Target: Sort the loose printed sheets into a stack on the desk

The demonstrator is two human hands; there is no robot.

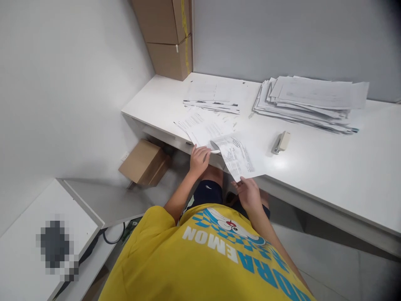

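Pinched by its near corner, a printed sheet of paper (pixel 239 156) hangs over the front edge of the table from my right hand (pixel 249 194). Its left side curls up next to my left hand (pixel 199 161), whose fingers close on the paper edge there. Beneath and beyond it, loose printed pages (pixel 200 127) lie fanned out. Behind these is a low stack of papers (pixel 208 92). A cream stapler (pixel 282 142) rests on the table to the right of the sheet, apart from both hands.
A tall, uneven paper stack (pixel 316 98) stands at the back right of the white table (pixel 344 167). Cardboard boxes (pixel 171 54) are piled in the back left corner. Another cardboard box (pixel 144 163) sits below the table's left end. A second white surface (pixel 28 246) is at lower left.
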